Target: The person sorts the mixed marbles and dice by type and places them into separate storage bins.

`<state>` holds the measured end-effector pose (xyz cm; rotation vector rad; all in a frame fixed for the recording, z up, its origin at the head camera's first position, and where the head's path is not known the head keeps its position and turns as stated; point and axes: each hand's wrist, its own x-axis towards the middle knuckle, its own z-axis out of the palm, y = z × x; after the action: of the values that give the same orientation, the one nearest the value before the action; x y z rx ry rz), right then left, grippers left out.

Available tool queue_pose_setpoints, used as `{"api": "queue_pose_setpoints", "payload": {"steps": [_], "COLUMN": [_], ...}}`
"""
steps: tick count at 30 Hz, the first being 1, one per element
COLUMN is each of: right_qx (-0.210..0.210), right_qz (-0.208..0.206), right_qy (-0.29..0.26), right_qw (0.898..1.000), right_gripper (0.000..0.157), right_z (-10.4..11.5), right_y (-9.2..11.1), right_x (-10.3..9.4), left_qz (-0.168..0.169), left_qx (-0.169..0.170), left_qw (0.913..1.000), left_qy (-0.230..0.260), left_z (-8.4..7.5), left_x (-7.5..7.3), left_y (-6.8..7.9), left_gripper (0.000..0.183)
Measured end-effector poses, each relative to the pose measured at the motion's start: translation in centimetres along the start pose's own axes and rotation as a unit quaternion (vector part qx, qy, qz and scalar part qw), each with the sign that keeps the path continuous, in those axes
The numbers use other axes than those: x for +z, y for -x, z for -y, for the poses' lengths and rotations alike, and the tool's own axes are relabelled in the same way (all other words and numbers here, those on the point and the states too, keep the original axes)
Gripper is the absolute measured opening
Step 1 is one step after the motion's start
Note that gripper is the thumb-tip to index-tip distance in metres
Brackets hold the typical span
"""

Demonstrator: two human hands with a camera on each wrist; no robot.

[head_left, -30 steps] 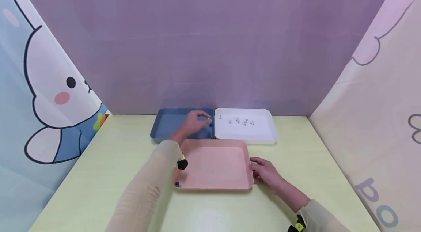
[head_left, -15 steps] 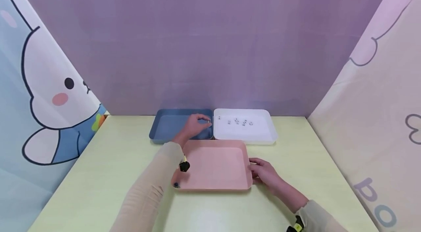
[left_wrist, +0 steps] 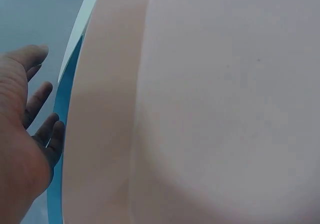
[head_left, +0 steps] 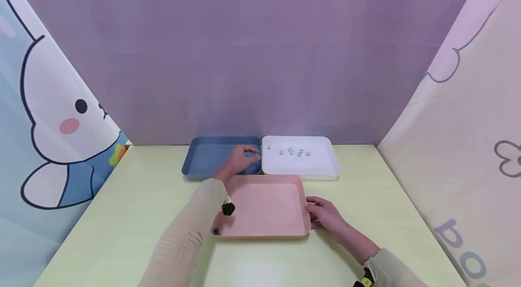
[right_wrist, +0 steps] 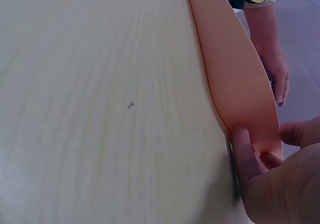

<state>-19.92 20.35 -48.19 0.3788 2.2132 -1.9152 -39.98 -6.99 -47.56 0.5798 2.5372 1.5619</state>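
Observation:
My left hand [head_left: 241, 157] is over the right end of the blue tray [head_left: 199, 151]. Its thumb and index finger pinch a tiny light-coloured piece [head_left: 257, 154], too small to identify. In the left wrist view the fingers [left_wrist: 44, 99] are partly bent beside the pink tray's wall, and the piece is hidden. My right hand [head_left: 327, 218] holds the right edge of the pink tray [head_left: 266, 205]. In the right wrist view its fingers [right_wrist: 243, 146] press the outer wall, with the thumb side over the rim. Small dark pieces [head_left: 216, 231] lie in the pink tray's near left corner.
A white tray [head_left: 325, 162] stands beside the blue one, holding several small dark-and-silver pieces [head_left: 300, 152] and one apart at its left [head_left: 268, 147]. Behind the trays rises a purple backdrop [head_left: 260, 52]. Printed cloth panels flank the pale yellow table [head_left: 134, 214].
My left hand has lowered slightly into the right end of the blue tray, fingertips still together. My right hand keeps its hold on the pink tray. The head view has shifted a little.

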Motion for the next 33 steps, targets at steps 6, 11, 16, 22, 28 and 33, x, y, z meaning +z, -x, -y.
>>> {"api": "queue_pose_setpoints", "payload": {"steps": [6,11,16,22,28,33], "right_qx": [-0.001,-0.002,-0.007,-0.005,-0.004,-0.004], "right_qz": [0.0,0.0,0.001,-0.003,-0.005,-0.002], "right_qy": [0.005,0.008,0.002,0.004,0.006,0.002], "right_qw": [1.0,1.0,1.0,1.0,1.0,1.0], "right_gripper": [0.044,0.043,0.043,0.042,0.042,0.042], "right_z": [0.0,-0.1,-0.1,-0.2,-0.2,-0.4], "right_y": [-0.1,-0.2,-0.2,-0.1,0.0,-0.1], "right_x": [0.3,0.4,0.2,0.0,-0.1,-0.1], "left_qz": [-0.01,-0.01,0.012,0.058,0.097,0.139], "left_qx": [-0.001,-0.003,0.016,0.045,0.064,0.105], "left_qw": [0.9999,0.9999,0.9997,0.9935,0.979,0.958], "left_qy": [0.007,0.005,-0.017,-0.087,-0.167,-0.228], "left_z": [0.8,0.6,-0.1,-1.1,-1.9,-2.8], "left_x": [-0.2,-0.5,-1.1,-2.2,-2.9,-3.5], "left_y": [0.1,0.7,1.2,2.4,3.7,5.4], "left_gripper": [0.032,0.028,0.023,0.018,0.018,0.014]}}
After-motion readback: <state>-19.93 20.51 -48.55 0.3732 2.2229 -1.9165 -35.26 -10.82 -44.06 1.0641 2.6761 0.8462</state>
